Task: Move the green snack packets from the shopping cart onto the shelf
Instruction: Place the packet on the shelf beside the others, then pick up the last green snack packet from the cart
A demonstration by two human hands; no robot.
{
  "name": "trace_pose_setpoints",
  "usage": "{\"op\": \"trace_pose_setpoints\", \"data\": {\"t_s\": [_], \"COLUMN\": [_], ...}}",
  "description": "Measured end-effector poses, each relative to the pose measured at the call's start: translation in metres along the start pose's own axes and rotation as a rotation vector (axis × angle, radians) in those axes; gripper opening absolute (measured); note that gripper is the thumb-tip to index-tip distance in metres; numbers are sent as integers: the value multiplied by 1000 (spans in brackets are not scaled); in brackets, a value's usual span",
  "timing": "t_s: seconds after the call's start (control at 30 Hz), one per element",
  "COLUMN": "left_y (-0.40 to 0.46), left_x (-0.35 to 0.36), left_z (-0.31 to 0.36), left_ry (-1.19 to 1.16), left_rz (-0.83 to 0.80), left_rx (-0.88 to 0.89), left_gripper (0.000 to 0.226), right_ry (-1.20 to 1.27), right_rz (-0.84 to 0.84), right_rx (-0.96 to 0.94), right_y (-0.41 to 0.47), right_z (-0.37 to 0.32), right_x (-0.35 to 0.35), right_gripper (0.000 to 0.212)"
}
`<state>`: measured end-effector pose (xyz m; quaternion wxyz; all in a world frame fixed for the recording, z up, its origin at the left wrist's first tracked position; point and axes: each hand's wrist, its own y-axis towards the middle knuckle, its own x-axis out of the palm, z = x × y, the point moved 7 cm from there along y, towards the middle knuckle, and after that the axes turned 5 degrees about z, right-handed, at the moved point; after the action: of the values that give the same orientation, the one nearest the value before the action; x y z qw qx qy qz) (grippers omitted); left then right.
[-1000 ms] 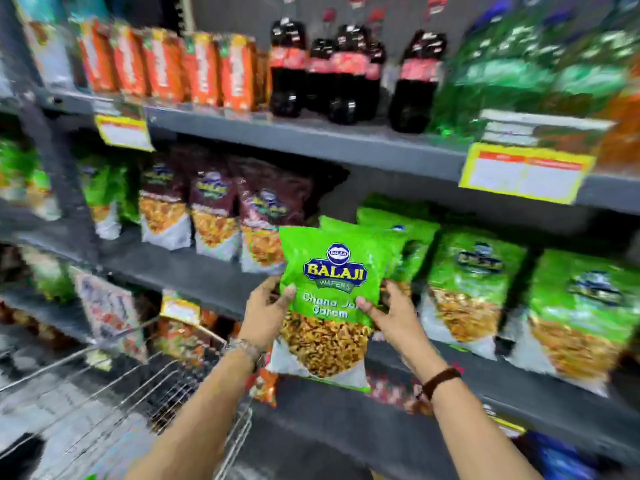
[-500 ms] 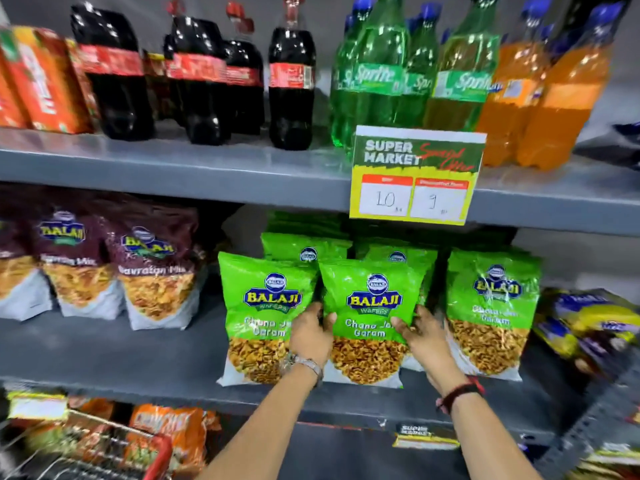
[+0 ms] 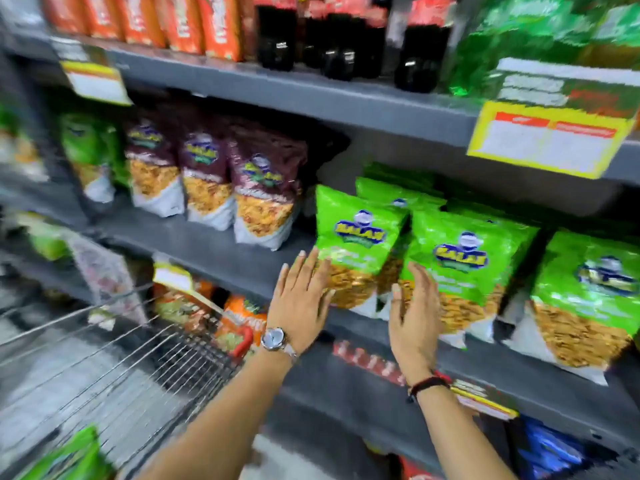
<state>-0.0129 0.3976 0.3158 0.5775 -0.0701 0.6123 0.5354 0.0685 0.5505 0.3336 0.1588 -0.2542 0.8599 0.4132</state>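
Several green snack packets stand upright on the grey middle shelf: one on the left, one in the middle and one at the right, with more behind. My left hand, fingers spread, hovers just in front of the left packet's lower corner and holds nothing. My right hand is open too, its palm facing the middle packet's lower left. The wire shopping cart is at the lower left, and another green packet lies in its near corner.
Maroon snack packets stand to the left on the same shelf. Dark cola bottles, orange packets and green bottles fill the shelf above. A yellow price tag hangs at upper right. Orange packets sit on the shelf below.
Both hands have let go of the green packet, which now stands on the shelf, and have drawn back open. The view has swung left and down, bringing the cart back in.
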Motion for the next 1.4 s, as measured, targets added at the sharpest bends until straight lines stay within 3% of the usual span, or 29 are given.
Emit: {"op": "trace_pose_setpoints", "data": {"t_s": [0.23, 0.3, 0.5, 0.63, 0.77, 0.83, 0.93, 0.97, 1.03, 1.1, 1.27, 1.4], "left_y": [-118, -174, -307, -376, -425, -448, -470, -472, -476, -472, -456, -420], "left_x": [-46, -46, -14, 17, 58, 79, 93, 94, 106, 112, 101, 83], "left_z": [-201, -267, -383, -427, -451, -458, -468, -469, -472, -476, -471, -458], "left_ry": [339, 360, 340, 211, -37, -114, -286, -367, -502, -563, -479, -467], "left_rz": [-158, -248, -480, -548, -531, -492, -418, -389, -366, -274, -144, -92], "left_rx": [-423, -601, -938, -1162, -1380, -1460, -1644, -1738, -1838, -1875, -2041, -1956], "left_gripper": [52, 54, 61, 67, 111, 117, 116, 105, 62, 43, 36, 43], "right_ry": [27, 45, -9, -181, -264, -278, -281, -278, -225, -149, -189, -125], "right_rz": [-550, -687, -1113, -1394, -1581, -1668, -1732, -1740, -1747, -1687, -1576, -1529], "right_rx": [-320, -426, -525, -475, -299, -216, -27, 62, 247, 382, 451, 431], "right_y": [-87, -127, -253, -336, -403, -431, -456, -462, -475, -479, -459, -430], "right_z": [-119, -157, -186, -166, -139, -128, -117, -113, -107, -105, -105, -115], "right_x": [176, 234, 371, 436, 482, 497, 510, 514, 520, 525, 518, 497], "right_gripper": [54, 54, 49, 51, 51, 50, 57, 60, 60, 50, 33, 34]}}
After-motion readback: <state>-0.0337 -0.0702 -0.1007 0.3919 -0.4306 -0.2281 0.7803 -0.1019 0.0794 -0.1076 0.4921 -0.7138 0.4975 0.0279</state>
